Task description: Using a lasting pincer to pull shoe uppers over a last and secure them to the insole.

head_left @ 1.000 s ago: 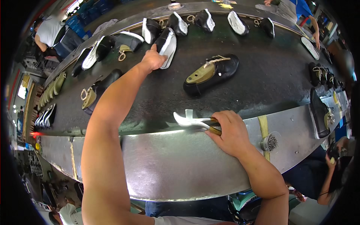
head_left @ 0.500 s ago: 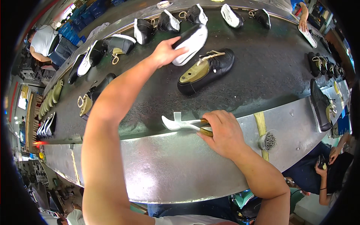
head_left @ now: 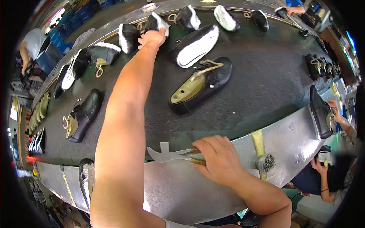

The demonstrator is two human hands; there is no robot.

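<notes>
At the far row, my left hand (head_left: pixel 154 38) is closed around the near end of a black shoe with a white sole edge (head_left: pixel 155 23), its fingers partly hiding it. Near the bench's front edge my right hand (head_left: pixel 218 157) grips the handles of silver lasting pincers (head_left: pixel 167 155), whose jaws point left. Between the hands lies a large black shoe (head_left: pixel 197 45), white sole up. Just in front of it, a black lace-up shoe on an olive last (head_left: pixel 186 95) rests on the dark belt, apart from both hands.
Other shoes (head_left: pixel 76 68) line the belt's far side. A round holder of nails (head_left: pixel 266 162) stands by a yellow strip on the metal ledge (head_left: pixel 182 190). One black shoe (head_left: pixel 85 176) lies by my left forearm, another (head_left: pixel 319 112) stands at right near a co-worker's hand (head_left: pixel 334 110).
My left hand has let go of the white-soled shoe, now lying on the belt, and moved up-left to a shoe in the far row. My right hand still holds the pincers.
</notes>
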